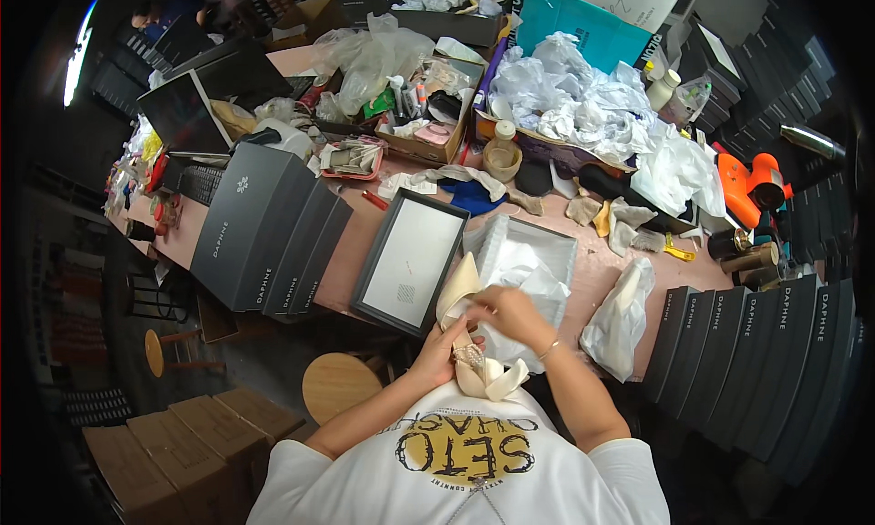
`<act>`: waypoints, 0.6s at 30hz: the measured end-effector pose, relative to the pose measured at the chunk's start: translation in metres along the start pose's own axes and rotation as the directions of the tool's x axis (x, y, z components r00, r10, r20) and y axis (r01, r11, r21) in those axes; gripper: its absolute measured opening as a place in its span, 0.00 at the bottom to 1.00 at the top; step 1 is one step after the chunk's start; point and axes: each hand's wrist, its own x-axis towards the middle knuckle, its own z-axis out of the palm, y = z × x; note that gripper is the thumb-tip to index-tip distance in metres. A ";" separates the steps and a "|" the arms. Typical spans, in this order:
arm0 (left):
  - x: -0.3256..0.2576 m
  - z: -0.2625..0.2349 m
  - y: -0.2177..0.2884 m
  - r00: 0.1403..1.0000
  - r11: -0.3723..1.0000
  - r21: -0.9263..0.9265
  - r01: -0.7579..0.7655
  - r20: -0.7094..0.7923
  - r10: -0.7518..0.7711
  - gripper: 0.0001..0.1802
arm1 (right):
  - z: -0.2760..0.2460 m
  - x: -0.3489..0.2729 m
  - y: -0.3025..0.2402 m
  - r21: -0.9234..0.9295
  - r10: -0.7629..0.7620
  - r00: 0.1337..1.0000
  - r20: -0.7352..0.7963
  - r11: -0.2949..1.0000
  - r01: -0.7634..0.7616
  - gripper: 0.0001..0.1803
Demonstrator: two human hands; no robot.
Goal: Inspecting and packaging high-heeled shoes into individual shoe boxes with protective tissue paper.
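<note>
My left hand [435, 355] is wrapped round a cream pointed-toe shoe [458, 284], held close in front of my chest. A beaded strap [469, 355] and a cream bow [492, 377] show at its near end. My right hand [512, 313] reaches over the shoe's opening with bent, pinched fingers; what they grip is hidden. Beyond my hands stands an open shoebox [569, 252] with white tissue paper [524, 268] in it. Left of it lies a dark-edged box lid [415, 252], its white inside up. A white paper-wrapped bundle [622, 320] rests to the right.
Dark shoeboxes stand in a row at left [264, 224] and another at right [775, 352]. Behind the open box are a large bin of crumpled paper [574, 87], a jar [502, 153], rags [627, 222] and a yellow-handled brush [676, 248]. A round stool [342, 388] stands lower left.
</note>
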 end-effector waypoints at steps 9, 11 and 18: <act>0.010 -0.009 0.007 0.988 0.990 -0.100 0.095 -0.110 -0.106 0.24 | -0.010 0.030 0.121 -0.509 -0.014 0.937 -0.348 0.843 -0.176 0.11; 0.008 -0.009 0.007 0.987 0.983 -0.151 0.108 -0.102 -0.125 0.25 | -0.022 0.017 0.067 -0.155 -0.021 0.862 -0.507 0.986 -0.068 0.09; 0.005 0.009 -0.005 0.997 0.999 -0.009 -0.048 0.060 0.048 0.23 | 0.038 0.012 -0.001 -0.328 -0.057 0.957 -0.286 0.944 -0.042 0.25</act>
